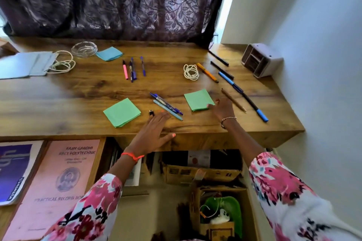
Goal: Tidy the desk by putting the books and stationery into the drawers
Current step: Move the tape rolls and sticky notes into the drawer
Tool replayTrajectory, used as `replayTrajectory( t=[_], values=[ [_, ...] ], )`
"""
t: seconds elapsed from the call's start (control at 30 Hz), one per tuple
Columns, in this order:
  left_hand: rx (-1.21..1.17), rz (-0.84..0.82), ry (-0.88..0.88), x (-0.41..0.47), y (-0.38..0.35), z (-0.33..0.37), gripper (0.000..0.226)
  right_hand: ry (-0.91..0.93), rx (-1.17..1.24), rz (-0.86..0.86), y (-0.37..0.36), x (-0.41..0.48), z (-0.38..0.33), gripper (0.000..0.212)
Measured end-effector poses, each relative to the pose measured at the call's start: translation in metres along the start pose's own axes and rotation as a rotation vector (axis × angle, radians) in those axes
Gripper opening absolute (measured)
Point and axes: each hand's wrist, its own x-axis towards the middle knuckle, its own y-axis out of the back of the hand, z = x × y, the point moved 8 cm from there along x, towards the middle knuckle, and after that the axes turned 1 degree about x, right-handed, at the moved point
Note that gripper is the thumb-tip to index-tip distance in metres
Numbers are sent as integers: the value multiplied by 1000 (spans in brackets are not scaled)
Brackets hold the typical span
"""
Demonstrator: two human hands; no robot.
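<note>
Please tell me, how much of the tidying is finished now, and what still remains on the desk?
Done: a pink record book and a blue book lie in the open drawer. In hand: the right hand touches the right green pad; the left hand rests flat at the desk edge, holding nothing. Left: all stationery is still on top: near pens, far pens, markers, other green pad.

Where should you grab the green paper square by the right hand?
Pinch the flat green square paper pad at its near right corner, coming from the right, beside the right hand. It lies flat on the wooden desk, so a thumb probably must slide under an edge, and nothing crowds that corner.
</note>
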Motion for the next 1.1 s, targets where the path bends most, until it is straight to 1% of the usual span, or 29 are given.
replayTrajectory(
  t=[0.1,0.23,0.33,0.4,0.53,0.63,0.7,0.8,0.9,0.97,1.03,1.1],
  values=[
    [104,22,-43,15,-15,6,64,65,-32,-36,-1,24,-10,51],
    [290,-42,-62,21,-48,-2,68,111,-43,-93,-10,44,-18,62],
    [427,-30,-81,18,-61,-4,63,125,-68,-96,-16,54,-17,63],
    [456,-27,-86,18,-63,-4,62,118,-85,-94,-17,60,-17,65],
    [460,-16,-80,19,-63,-4,63,33,-30,-160,-22,75,-12,67],
    [429,-27,-67,18,-64,-5,65,17,36,-148,-23,84,-11,55],
    [392,-13,-70,17,-62,-5,67,18,128,-120,-20,89,-11,44],
    [319,58,-46,5,-50,-8,68,28,287,-15,-11,91,-22,37],
    [296,123,-15,-21,-33,-15,67,45,358,114,4,87,-44,34],
    [265,188,18,-47,-18,-24,66,68,477,158,7,80,-64,32],
    [231,253,64,-75,-5,-34,65,98,654,126,1,65,-89,26],
    [188,311,117,-111,6,-47,65,160,724,26,-16,36,-124,14]
  ],
)
